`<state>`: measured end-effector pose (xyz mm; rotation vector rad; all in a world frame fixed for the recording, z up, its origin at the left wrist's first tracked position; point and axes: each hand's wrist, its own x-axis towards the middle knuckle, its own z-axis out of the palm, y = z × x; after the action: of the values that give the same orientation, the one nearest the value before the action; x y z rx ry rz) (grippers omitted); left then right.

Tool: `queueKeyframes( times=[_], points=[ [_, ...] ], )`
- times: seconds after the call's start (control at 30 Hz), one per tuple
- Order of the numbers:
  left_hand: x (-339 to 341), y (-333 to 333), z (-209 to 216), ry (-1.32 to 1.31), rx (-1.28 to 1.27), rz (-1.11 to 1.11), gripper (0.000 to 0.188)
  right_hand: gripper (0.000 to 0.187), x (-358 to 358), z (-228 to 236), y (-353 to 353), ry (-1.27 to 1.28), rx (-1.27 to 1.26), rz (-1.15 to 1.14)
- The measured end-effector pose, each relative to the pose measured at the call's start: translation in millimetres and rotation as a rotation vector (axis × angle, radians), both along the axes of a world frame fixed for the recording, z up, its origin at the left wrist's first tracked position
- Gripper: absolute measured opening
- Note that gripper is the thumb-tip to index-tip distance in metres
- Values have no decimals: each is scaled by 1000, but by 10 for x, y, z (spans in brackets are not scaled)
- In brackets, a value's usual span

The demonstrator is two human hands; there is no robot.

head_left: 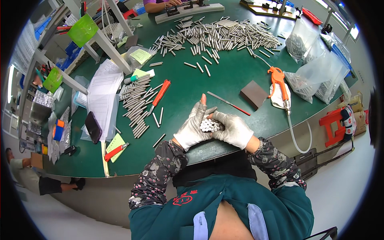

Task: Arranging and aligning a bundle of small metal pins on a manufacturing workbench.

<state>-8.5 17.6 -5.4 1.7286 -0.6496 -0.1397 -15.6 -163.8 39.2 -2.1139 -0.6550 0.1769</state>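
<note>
A bundle of metal rods (209,125) is gripped between my two gloved hands, its round ends turned up toward me. My left hand (191,129) wraps the bundle's left side, its bare thumb or fingertip sticking up out of the white glove. Around the right side closes my right hand (233,129), also in a white glove. Beyond the hands lies a thin file with a red handle (240,110), touching neither hand. Left of them, several loose rods (159,140) and a row of rods (138,104) rest on the green table (224,82).
A large heap of rods (228,34) spreads across the far side. To the right are a brown block (253,95), an orange air gun (278,82) with a hose, and plastic bags of rods (300,44). An orange cutter knife (161,93), papers (104,82) and a phone (93,127) lie left. Another person's hand (173,3) shows at the far edge.
</note>
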Motion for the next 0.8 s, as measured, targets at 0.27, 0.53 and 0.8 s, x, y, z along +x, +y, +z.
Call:
queueKeyframes(
  times=[0.27,0.53,0.8],
  points=[
    [4,4,6,-30,50,25,122,46,-9,30,19,35,-9,-27],
    [7,24,-33,-5,103,51,122,47,-7,36,22,22,21,-20],
    [15,6,-53,17,-6,9,119,46,-14,45,29,7,21,-24]
  ],
)
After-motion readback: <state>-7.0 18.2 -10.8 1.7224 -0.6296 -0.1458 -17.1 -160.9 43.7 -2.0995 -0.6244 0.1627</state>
